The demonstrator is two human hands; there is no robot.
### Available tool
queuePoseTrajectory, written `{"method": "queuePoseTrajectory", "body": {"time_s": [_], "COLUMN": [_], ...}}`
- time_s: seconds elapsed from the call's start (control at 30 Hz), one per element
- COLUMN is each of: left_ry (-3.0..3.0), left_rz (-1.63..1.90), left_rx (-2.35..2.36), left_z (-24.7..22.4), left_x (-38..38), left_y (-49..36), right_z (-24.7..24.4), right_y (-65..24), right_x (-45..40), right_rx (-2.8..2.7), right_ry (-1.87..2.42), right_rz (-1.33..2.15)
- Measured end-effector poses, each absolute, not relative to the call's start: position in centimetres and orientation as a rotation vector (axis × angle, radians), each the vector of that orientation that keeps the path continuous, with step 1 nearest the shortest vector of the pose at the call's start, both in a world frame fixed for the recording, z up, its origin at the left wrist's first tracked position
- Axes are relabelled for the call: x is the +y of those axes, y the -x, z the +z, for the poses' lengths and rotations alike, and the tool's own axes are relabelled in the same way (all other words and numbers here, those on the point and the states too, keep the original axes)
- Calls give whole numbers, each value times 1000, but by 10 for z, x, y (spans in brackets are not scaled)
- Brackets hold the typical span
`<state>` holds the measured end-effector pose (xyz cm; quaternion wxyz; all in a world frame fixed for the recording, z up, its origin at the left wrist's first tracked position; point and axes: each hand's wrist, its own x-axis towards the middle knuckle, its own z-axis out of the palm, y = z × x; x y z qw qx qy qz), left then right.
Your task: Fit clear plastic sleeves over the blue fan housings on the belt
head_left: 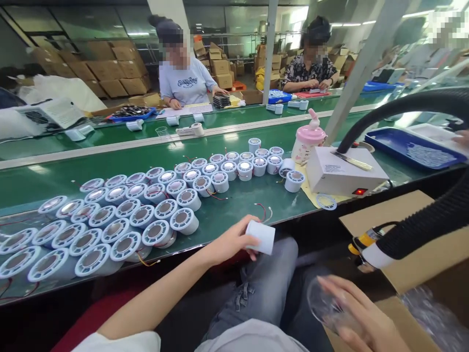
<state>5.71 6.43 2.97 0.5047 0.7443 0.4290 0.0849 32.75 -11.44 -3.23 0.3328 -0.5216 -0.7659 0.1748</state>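
Note:
My left hand (246, 238) is wrapped round a light-blue plastic cylinder (264, 238), held tilted over my lap just off the bench edge. Thin red and white wires with small plugs stick up behind it. Lower right, my right hand (353, 308) grips a clear round plastic cup (322, 300); it is somewhat blurred. On the green bench to the left stand rows of similar light-blue cylinders (185, 221), with slotted rings and silvery or grey discs on top and wires hanging from some.
A white box (344, 171) with a lit red switch stands by a pink-lidded cup (308, 142). A black hose (421, 230) arches down at right. Beneath it are cardboard boxes (388, 220) with clear plastic pieces (436, 318). A blue tray (414, 146) lies behind. Two people sit across the bench.

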Motion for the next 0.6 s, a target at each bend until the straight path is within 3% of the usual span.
{"method": "queuePoseTrajectory", "body": {"time_s": [0.13,0.27,0.43,0.6], "left_ry": [-1205,-1215,-1794,-1919], "left_rz": [74,-37,198,346], "left_rx": [686,627,586,547], "left_z": [2,-3,13,6], "left_x": [51,42,41,38], "left_y": [-85,-104,-104,-101], "right_z": [-21,-8,5,9], "right_y": [-292,-288,-294,-289], "right_x": [-83,-69,-76,-83], "right_rx": [-2064,-2099,-1911,-1566], "right_ry": [1484,1659,1657,1572], "right_rz": [152,27,578,954]}}
